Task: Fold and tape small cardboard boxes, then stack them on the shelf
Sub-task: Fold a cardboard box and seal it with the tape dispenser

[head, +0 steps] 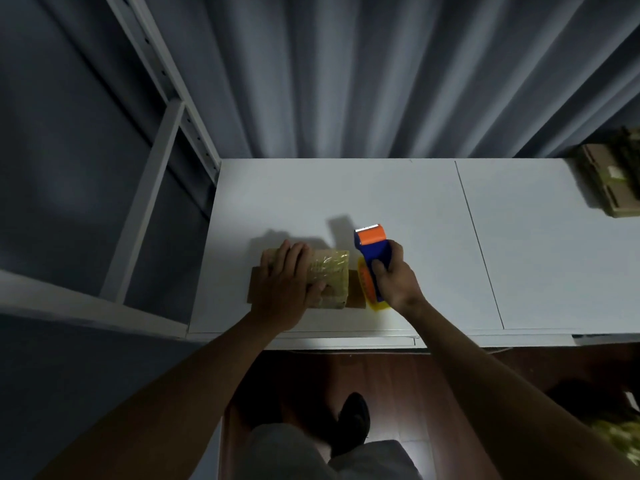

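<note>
Lying near the front edge of the white desk point(398, 188), a small cardboard box point(330, 277) is sitting with glossy tape wrinkled across its top, and brown flaps are sticking out flat on the desk at its left and right ends. The left hand point(287, 285) is resting over the left half of the box, palm down, with the fingers draped over the far edge and the thumb pressing on the near part of the top, so it is holding the box in place. Just beside the box on its right, the right hand point(394, 278) is gripping a tape dispenser point(372, 252) by its blue body, fingers curled round it and thumb lying along the left side. The dispenser's orange head with the serrated cutter is pointing away from the person, and its yellow roll side is touching or nearly touching the desk next to the right flap; I cannot tell which.

Standing to the left of the desk, a pale metal shelf point(162, 140) is showing its slotted uprights and bare boards. Grey curtains point(346, 74) are hanging behind the desk. At the far right edge of the desk, a stack of taped cardboard boxes point(611, 181) is partly showing. Below the desk edge, dark wooden floor point(415, 386) and a black shoe point(353, 420) are showing.
</note>
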